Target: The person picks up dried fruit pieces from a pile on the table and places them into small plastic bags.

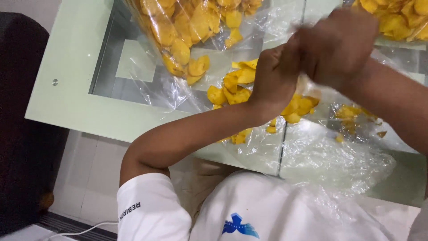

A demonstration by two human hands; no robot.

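Left hand and right hand are both clenched on a small clear bag above yellow chips on the desk; a firm, steady grip seems wise

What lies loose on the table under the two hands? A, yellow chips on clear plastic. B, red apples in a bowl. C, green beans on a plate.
A: yellow chips lie scattered on clear plastic just below the left hand and right hand.
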